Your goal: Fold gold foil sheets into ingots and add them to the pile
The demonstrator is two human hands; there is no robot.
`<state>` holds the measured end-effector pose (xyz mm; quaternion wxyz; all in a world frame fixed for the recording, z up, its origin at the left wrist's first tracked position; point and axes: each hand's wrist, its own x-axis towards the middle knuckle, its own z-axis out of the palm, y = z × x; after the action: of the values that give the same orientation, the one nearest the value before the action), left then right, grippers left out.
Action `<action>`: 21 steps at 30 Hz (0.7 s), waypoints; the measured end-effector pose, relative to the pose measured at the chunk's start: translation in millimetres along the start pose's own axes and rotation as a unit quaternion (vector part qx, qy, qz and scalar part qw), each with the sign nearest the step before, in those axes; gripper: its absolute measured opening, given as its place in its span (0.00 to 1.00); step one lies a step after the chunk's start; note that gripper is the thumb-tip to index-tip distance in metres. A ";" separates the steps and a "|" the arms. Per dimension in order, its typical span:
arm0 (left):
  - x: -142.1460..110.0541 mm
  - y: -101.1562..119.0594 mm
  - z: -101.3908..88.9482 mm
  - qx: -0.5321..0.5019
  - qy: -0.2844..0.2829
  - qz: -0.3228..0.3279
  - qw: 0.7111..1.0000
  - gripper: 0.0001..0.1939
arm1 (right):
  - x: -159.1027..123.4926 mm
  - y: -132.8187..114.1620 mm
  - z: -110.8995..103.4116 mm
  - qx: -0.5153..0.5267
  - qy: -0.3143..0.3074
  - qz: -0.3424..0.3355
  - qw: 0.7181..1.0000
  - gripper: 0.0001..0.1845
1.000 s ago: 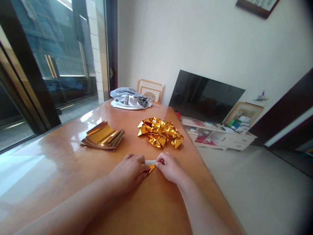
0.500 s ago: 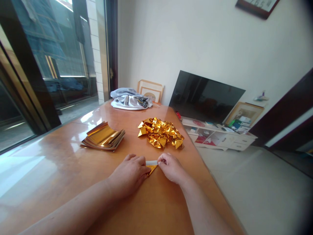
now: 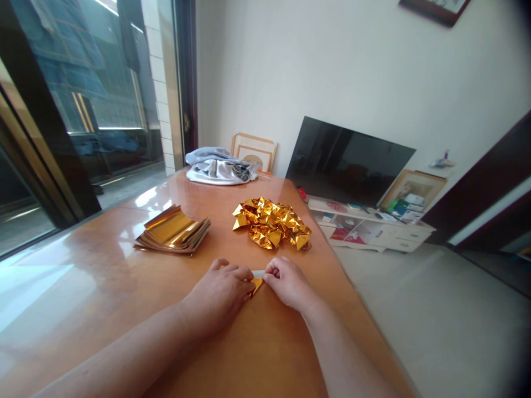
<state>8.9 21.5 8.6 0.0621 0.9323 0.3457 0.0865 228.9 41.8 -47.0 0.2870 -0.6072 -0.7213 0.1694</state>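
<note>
A small sheet of gold foil paper [image 3: 256, 284], partly folded with a pale strip along its far edge, lies on the table between my hands. My left hand [image 3: 222, 296] presses on its left part, fingers closed over it and hiding much of it. The thumb and fingers of my right hand [image 3: 287, 282] pinch its right corner. Beyond my hands sits a heap of folded gold foil pieces [image 3: 271, 222]. To the left lies a stack of flat gold foil sheets [image 3: 172, 231], its top sheets curling up.
The glossy wooden table [image 3: 103, 287] runs away from me, its right edge close to my right arm. Bundled pale blue cloth [image 3: 218, 166] lies at its far end. A television [image 3: 348, 160] stands on a white cabinet [image 3: 381, 235] beyond, and a glass door [image 3: 103, 110] is at left.
My right hand moved slightly right with the corner, then came back left. Less of the pale strip shows now than half a second ago. The heap and stack stay in place.
</note>
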 end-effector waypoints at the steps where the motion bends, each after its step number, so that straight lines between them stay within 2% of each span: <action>1: 0.1 0.3 -0.1 0.003 -0.001 0.002 1.000 0.14 | -0.1 0.0 0.0 0.000 0.000 0.000 1.000 0.03; 13: 0.2 1.1 -1.4 0.020 0.000 0.004 1.000 0.11 | 0.0 0.1 -0.3 0.002 0.001 -0.003 1.000 0.03; 21: -0.3 -2.2 4.8 0.045 0.010 0.014 0.999 0.11 | 0.1 5.2 -4.1 0.030 -0.028 -0.011 0.999 0.03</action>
<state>8.2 22.7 3.5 0.0149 0.9378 0.3371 0.0812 235.5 42.5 -46.8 0.2868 -0.5855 -0.7302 0.2043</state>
